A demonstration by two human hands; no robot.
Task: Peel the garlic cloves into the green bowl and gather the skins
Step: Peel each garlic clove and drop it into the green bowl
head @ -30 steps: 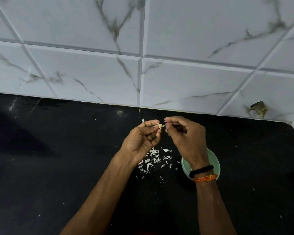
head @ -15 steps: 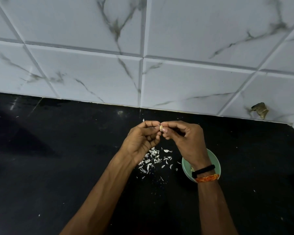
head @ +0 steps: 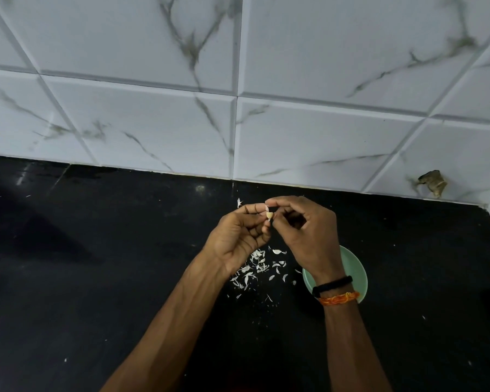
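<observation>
Your left hand and right hand both pinch the small pale garlic clove at their fingertips, above the black stone desk. Compared with a moment ago, your grip is rotated and the clove now stands nearly upright. The white papery skins lie below, beside the round green bowl under your right wrist.

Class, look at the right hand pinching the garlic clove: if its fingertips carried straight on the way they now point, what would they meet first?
The right hand points its fingertips leftward at the garlic clove it already pinches. Directly beyond lie the fingertips of the left hand, also holding the clove, so those would probably be met first, though depth is unclear.
</observation>
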